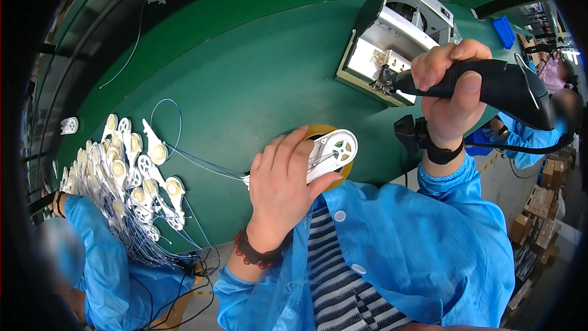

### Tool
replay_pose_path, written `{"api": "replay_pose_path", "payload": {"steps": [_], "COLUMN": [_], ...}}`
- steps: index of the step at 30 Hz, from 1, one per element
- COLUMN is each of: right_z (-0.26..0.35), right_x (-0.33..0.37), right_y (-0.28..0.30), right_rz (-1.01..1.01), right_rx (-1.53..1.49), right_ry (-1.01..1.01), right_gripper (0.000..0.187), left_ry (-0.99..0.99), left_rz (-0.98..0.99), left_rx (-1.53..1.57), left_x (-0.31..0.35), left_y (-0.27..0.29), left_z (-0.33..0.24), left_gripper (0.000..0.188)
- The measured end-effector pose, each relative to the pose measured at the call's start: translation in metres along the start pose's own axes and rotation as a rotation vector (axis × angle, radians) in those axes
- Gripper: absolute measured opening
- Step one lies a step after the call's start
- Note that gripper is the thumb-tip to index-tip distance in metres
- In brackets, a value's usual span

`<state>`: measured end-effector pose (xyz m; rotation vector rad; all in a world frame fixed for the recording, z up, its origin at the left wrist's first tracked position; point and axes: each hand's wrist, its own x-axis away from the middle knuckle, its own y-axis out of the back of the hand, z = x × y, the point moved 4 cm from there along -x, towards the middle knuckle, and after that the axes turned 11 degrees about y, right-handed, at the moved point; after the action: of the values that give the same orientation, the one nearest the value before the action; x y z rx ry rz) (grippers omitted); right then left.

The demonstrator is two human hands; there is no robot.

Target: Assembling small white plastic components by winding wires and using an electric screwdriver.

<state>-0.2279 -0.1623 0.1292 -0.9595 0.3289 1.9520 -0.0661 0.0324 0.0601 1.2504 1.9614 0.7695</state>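
My right hand [456, 86] is wrapped round a black electric screwdriver [508, 86]. Its tip reaches the front of a screw feeder [392, 43], a metal box with an open top. My left hand [282, 178] lies over a white plastic housing [337, 150] with a round end, gripping it against a yellow tape roll [347, 171]. A greenish disc shows in that round end. Beneath my palm the rest of the housing is hidden, and a thin bluish cable [202, 161] runs out from it to the left.
A heap of similar white housings with cables [122, 171] covers the left of the green table [233, 79]. Co-workers in blue sleeves [104, 270] sit at left and far right. A blue bin [504, 32] stands at the far right, with cardboard boxes [539, 196] on the floor.
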Motion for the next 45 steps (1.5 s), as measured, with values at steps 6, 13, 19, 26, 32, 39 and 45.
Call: {"api": "replay_pose_path", "payload": {"steps": [6, 13, 19, 26, 32, 39, 45], "right_z": [-0.004, -0.004, 0.008, 0.036, 0.027, 0.021, 0.017], "right_x": [0.001, -0.005, 0.007, 0.011, 0.034, 0.042, 0.046], "right_y": [-0.003, -0.007, -0.025, -0.085, -0.111, -0.117, -0.118], "right_rz": [0.011, 0.044, 0.104, 0.312, 0.450, 0.427, 0.473], "right_rx": [-0.031, -0.062, -0.214, -0.547, -0.615, -0.620, -0.573], "right_ry": [-0.007, -0.133, -0.183, -0.162, -0.220, -0.180, -0.188], "right_gripper": [0.039, 0.033, 0.048, 0.057, 0.059, 0.058, 0.058], "left_ry": [-0.011, -0.023, -0.063, 0.002, 0.023, 0.013, 0.020], "left_rz": [-0.041, -0.013, -0.047, -0.038, -0.031, -0.029, -0.020], "left_rx": [0.056, 0.056, 0.141, 0.231, 0.221, 0.209, 0.203], "left_x": [0.002, 0.001, 0.003, 0.002, 0.006, 0.007, 0.007], "left_y": [0.002, 0.004, 0.004, 0.009, 0.009, 0.011, 0.011], "left_z": [0.002, 0.003, 0.007, 0.009, 0.011, 0.010, 0.012], "left_gripper": [0.056, 0.050, 0.047, 0.047, 0.044, 0.045, 0.044]}}
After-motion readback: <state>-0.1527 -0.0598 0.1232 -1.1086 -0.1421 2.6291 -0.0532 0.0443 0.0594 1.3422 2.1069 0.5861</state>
